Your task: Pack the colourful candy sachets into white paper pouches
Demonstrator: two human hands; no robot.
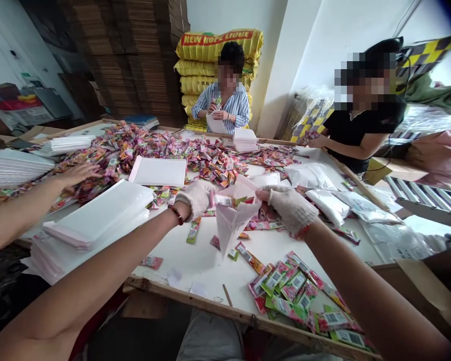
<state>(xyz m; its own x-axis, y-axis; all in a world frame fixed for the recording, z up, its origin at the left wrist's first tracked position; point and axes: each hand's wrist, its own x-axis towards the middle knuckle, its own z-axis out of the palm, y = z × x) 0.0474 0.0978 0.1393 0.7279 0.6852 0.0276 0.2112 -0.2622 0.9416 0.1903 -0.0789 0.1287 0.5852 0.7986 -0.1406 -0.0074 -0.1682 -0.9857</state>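
Note:
Both my hands wear pale knit gloves. My left hand (197,199) is closed on the left edge of a white mailer envelope (232,225), and my right hand (292,209) grips its right edge. Between them the envelope's mouth is spread apart, with small colourful snack packets (225,200) showing at the opening. Just below the envelope lies an orange stick-shaped packet (250,256). Nearer the front edge, in front of my right forearm, is a loose heap of green and pink packets (293,288).
A stack of white mailers (97,213) stands left, with one mailer (160,172) ahead. A big packet pile (146,145) spreads across the table. Another person's arm (26,210) reaches in from the left. Filled bags (326,205) lie right. Two people stand at the far side.

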